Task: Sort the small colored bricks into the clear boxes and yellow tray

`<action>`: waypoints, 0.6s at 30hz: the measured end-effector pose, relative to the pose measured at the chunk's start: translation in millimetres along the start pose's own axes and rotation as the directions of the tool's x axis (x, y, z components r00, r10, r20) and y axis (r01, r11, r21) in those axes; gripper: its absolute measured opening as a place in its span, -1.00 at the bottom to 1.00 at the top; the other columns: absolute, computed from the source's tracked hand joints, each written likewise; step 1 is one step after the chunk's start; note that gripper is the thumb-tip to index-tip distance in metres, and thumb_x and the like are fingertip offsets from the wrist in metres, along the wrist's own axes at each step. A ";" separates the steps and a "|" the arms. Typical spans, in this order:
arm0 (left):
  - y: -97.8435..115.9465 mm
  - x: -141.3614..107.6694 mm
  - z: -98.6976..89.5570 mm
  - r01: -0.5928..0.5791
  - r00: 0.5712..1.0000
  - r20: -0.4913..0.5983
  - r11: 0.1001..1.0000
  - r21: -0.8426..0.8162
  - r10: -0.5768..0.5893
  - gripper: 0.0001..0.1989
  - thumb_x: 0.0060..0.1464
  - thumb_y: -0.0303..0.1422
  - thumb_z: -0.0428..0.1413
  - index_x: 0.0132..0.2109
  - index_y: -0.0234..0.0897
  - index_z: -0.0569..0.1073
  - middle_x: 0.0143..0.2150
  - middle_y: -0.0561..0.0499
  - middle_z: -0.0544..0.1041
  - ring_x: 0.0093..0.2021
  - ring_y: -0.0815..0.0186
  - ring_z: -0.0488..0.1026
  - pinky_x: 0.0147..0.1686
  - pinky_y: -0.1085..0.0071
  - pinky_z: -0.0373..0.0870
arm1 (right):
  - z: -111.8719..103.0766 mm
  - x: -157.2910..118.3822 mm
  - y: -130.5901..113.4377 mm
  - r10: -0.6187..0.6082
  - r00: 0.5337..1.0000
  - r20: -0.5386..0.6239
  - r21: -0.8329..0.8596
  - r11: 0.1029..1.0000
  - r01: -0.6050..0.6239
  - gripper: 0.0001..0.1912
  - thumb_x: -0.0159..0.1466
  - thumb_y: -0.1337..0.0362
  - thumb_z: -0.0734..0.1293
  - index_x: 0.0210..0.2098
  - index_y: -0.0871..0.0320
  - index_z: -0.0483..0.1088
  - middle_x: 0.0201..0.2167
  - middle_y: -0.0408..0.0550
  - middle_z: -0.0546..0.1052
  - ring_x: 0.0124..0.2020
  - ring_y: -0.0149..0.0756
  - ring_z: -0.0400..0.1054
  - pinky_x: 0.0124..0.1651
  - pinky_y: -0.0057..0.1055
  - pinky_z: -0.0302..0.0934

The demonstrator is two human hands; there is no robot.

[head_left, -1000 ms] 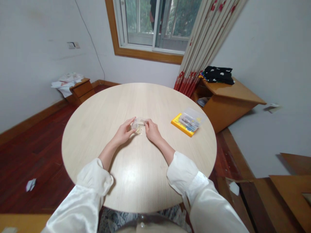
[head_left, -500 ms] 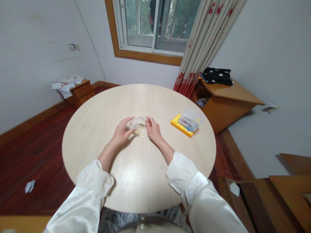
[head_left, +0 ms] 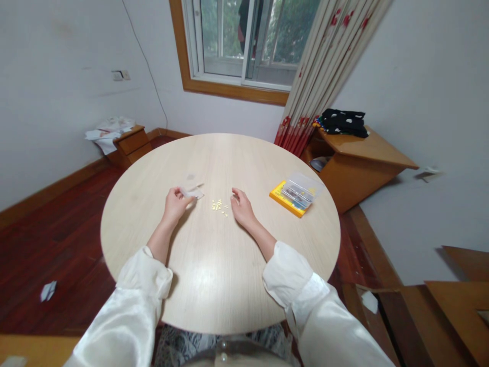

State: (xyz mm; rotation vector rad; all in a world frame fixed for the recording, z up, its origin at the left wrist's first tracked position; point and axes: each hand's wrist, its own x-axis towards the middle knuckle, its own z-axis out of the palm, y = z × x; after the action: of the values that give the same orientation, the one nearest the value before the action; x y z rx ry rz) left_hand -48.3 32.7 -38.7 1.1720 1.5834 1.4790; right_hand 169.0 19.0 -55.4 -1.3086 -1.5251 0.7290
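Observation:
My left hand (head_left: 176,205) grips the near side of a small clear plastic box (head_left: 193,191), its lid standing open, left of the table's middle. Several tiny pale yellow pieces (head_left: 217,205) lie loose on the round wooden table (head_left: 214,265), between my two hands. Just right of them, my right hand (head_left: 242,208) rests on its side with fingers loosely curved and apart, holding nothing that shows.
On the table's right, a clear compartment case (head_left: 298,192) with its lid raised sits on a yellow box (head_left: 286,204). Beyond the table stand a wooden cabinet (head_left: 359,168) with dark cloth on top and a patterned curtain (head_left: 324,66).
My left hand has moved left with the clear box, off the yellow pieces, which now show fully. My right hand has let go of the box and stayed nearly in place.

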 end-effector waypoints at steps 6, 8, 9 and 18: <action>-10.1 6.0 -11.1 -0.121 0.990 0.001 0.868 0.482 0.138 -0.59 -0.33 -0.32 0.26 -0.25 -0.37 0.38 0.09 -0.29 0.25 0.22 -0.05 0.13 0.22 0.09 0.02 | 9.1 -3.8 -5.1 0.000 0.995 0.102 0.164 0.986 -0.017 -0.60 0.20 0.27 0.18 0.04 0.12 0.27 0.06 0.07 0.38 0.07 -0.32 0.29 0.17 -0.22 0.14; -13.7 7.4 -13.0 -0.157 0.986 0.033 0.840 0.520 0.164 -0.63 -0.28 -0.33 0.23 -0.25 -0.37 0.39 0.07 -0.31 0.27 0.23 -0.08 0.10 0.22 0.04 -0.01 | 4.1 -4.5 -12.8 -0.061 0.995 0.077 0.131 0.990 0.051 -0.61 0.21 0.27 0.17 0.03 0.13 0.28 0.04 0.08 0.39 0.07 -0.30 0.29 0.15 -0.21 0.16; -15.3 8.1 -13.5 -0.178 0.982 0.049 0.829 0.529 0.180 -0.66 -0.25 -0.33 0.21 -0.26 -0.37 0.39 0.05 -0.32 0.29 0.23 -0.10 0.09 0.21 0.01 -0.02 | -1.8 -4.3 -18.4 -0.113 0.992 0.050 0.087 0.990 0.109 -0.63 0.22 0.28 0.15 0.02 0.14 0.29 0.03 0.09 0.40 0.06 -0.29 0.29 0.14 -0.20 0.17; -11.5 7.0 -12.8 -0.139 0.987 0.012 0.827 0.545 0.159 -0.52 -0.23 -0.40 0.16 -0.07 -0.46 0.35 0.12 -0.37 0.19 0.24 -0.13 0.04 0.23 0.02 -0.06 | -137.9 12.4 -50.4 -0.349 0.888 -0.300 -0.646 0.759 0.080 -0.54 0.20 0.19 0.23 0.08 0.17 0.24 0.16 0.23 0.22 0.22 -0.03 0.02 0.19 0.08 -0.12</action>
State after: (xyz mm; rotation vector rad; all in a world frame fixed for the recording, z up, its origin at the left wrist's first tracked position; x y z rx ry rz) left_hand -64.5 34.7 -47.6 1.6238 2.0578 1.1654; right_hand 277.3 -1.1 42.3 -1.5892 -1.5828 -0.2438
